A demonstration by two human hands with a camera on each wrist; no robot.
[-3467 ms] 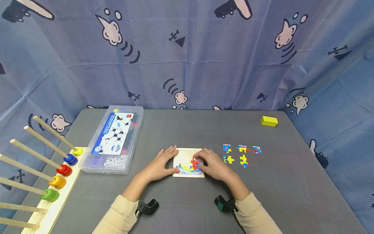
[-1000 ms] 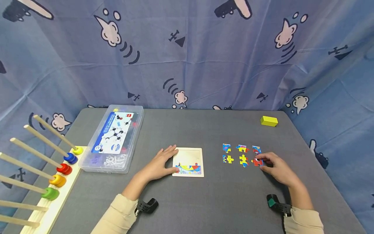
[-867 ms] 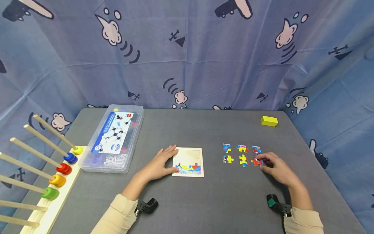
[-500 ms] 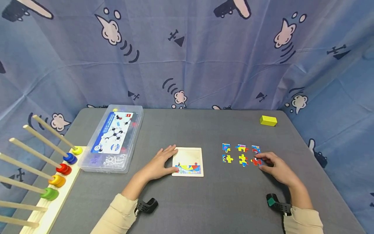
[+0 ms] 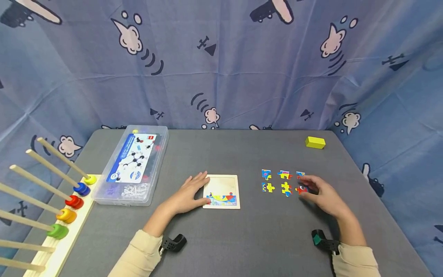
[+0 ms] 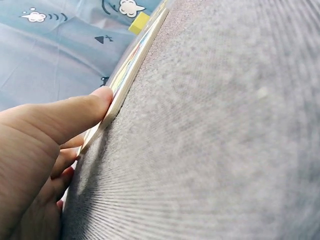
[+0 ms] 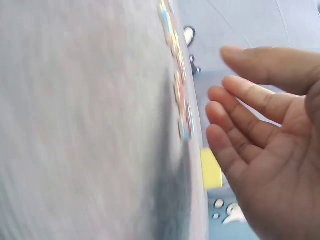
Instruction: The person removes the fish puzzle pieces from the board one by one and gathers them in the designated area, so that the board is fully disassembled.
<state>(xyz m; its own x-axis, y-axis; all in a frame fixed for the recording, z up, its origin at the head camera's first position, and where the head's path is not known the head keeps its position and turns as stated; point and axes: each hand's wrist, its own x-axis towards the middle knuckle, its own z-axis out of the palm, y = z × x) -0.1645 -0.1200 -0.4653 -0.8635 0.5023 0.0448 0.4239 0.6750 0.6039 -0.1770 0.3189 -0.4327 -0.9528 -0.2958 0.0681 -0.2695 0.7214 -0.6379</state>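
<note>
My left hand (image 5: 189,194) rests at the left side of a small wooden puzzle tray (image 5: 221,179). Its thumb presses on the rim in the left wrist view, and its fingers lie fairly straight. Joined blue, yellow and red puzzle pieces (image 5: 223,199) fill the tray's lower part. My right hand (image 5: 323,194) hovers over the right end of the loose pieces, its fingers relaxed and apart; the right wrist view shows nothing between them. Just below its fingertips lies a red puzzle piece (image 5: 301,189). Behind that, a blue-and-red puzzle piece (image 5: 300,174) is partly covered by the fingers.
Several other loose puzzle pieces (image 5: 286,188) lie in two rows right of the tray. A yellow block (image 5: 315,142) sits at the back right. On the left stand a clear plastic case (image 5: 157,169) and a wooden peg rack (image 5: 77,215) with coloured rings.
My right hand has carried the red puzzle piece from the tray to the loose rows, set it down and let go, lifting slightly. My left hand has stayed on the tray.
</note>
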